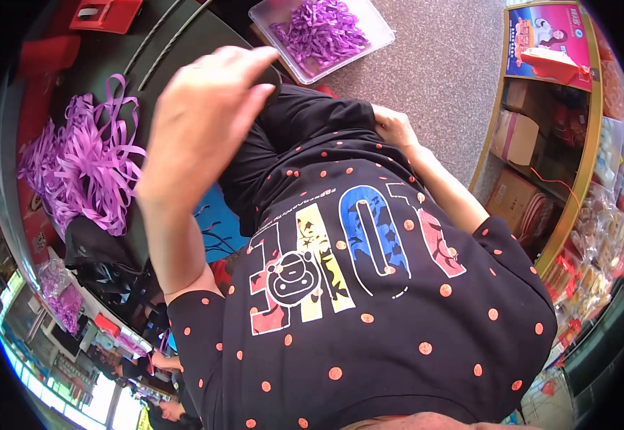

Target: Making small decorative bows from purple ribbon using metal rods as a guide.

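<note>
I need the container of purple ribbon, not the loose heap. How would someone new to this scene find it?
Start at the speckled grey floor along the top of the view. At its left edge sits a clear, shallow, rectangular plastic tray holding short purple ribbon pieces. Unlike the loose pile of long purple ribbon loops spread on the dark table at far left, these are boxed inside see-through walls.

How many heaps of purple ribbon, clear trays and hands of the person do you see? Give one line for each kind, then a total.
Heaps of purple ribbon: 2, one loose, one in the tray
Clear plastic trays: 1
Hands: 2, left hand, right hand
Total: 5
</note>
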`<state>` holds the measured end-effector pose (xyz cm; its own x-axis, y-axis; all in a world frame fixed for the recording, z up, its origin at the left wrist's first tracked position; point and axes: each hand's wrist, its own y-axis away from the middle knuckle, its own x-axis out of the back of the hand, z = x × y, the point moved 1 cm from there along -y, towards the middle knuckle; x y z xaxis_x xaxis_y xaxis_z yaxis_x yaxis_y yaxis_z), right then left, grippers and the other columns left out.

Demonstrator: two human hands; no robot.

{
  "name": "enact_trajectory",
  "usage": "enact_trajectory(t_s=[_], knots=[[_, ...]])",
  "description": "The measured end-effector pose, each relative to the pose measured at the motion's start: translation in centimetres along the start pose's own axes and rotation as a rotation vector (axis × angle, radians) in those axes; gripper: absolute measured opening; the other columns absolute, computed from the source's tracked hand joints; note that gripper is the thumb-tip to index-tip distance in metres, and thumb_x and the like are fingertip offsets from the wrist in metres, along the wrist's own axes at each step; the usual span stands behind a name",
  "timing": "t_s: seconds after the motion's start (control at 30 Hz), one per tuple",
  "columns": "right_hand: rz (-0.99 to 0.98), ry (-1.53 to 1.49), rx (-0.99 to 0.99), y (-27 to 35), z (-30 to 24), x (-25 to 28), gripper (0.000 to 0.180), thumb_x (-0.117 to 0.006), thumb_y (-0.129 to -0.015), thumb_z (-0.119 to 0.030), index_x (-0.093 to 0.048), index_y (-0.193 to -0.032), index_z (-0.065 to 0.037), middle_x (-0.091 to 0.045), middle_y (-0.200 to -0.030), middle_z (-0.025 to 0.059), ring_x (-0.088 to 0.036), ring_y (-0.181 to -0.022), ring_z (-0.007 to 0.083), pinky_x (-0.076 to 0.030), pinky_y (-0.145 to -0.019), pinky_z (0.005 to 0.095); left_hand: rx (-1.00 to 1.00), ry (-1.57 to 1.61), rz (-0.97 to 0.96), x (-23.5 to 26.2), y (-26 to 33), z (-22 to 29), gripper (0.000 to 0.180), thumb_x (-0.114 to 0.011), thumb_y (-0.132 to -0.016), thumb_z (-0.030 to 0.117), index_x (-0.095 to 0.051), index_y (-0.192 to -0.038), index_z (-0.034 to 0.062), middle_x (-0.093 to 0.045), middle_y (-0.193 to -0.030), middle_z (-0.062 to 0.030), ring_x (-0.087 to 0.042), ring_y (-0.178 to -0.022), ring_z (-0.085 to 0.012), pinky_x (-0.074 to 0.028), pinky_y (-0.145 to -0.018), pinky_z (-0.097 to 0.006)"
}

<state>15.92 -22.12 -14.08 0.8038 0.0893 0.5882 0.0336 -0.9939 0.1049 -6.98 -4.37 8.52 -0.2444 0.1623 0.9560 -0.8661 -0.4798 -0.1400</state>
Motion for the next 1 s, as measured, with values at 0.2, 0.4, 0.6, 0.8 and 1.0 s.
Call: enact_trajectory(t_s=[0.2,0.4,0.6,0.8,1.0], knots=[[-0.029,0.078,0.152,-2.5,0.0,-1.3,0.022,-0.054,-0.070,0.000,-0.058,-0.091,-0.001,-0.063,-0.098,0.0163,-0.061,-0.091,0.0376,-0.052,-0.077,0.0397,-0.100,0.387,-0.138,-12.2,1.7,4.6,0.025,-0.050,-0.088,0.004,-0.055,-0.111,-0.0016,-0.061,-0.097,-0.0187,-0.060,-0.094,-0.0348,-0.048,-0.085,-0.041],[0.020,-0.189,-0.202,-0.9,0.2,-0.5,0.019,-0.065,-0.080,-0.009,-0.066,-0.098,-0.003,-0.067,-0.093,0.0132,-0.067,-0.084,0.0232,-0.052,-0.077,0.0312,0.114,0.536,-0.360,-19.6,1.6,3.3,0.033,-0.051,-0.088,0.006,-0.052,-0.120,-0.0013,-0.060,-0.109,-0.0220,-0.059,-0.102,-0.0338,-0.046,-0.093,-0.038],[-0.057,-0.607,-0.398,0.3,0.2,0.5,0.024,-0.063,-0.088,-0.015,-0.066,-0.107,-0.001,-0.068,-0.096,0.0049,-0.061,-0.088,0.0098,-0.049,-0.081,0.0266,0.040,0.656,-0.267,-19.0,2.0,2.0,0.036,-0.057,-0.087,0.011,-0.054,-0.122,0.0021,-0.060,-0.115,-0.0201,-0.058,-0.108,-0.0322,-0.044,-0.096,-0.038],[0.071,-0.640,-0.564,1.5,0.9,5.4,0.018,-0.055,-0.086,-0.011,-0.065,-0.096,0.000,-0.062,-0.083,0.0011,-0.055,-0.080,0.0077,-0.045,-0.076,0.0219,0.022,0.607,-0.282,-17.6,2.3,1.0,0.036,-0.058,-0.086,0.010,-0.057,-0.121,0.0058,-0.059,-0.118,-0.0195,-0.057,-0.111,-0.0320,-0.043,-0.098,-0.037],[0.338,-1.089,-0.357,-0.1,-2.5,11.5,0.014,-0.052,-0.092,-0.010,-0.062,-0.099,-0.001,-0.063,-0.095,0.0045,-0.061,-0.085,0.0118,-0.050,-0.077,0.0270,0.309,0.921,-0.183,-13.2,-0.4,3.6,0.039,-0.059,-0.091,0.016,-0.053,-0.127,0.0022,-0.059,-0.124,-0.0167,-0.059,-0.112,-0.0244,-0.044,-0.098,-0.032]])
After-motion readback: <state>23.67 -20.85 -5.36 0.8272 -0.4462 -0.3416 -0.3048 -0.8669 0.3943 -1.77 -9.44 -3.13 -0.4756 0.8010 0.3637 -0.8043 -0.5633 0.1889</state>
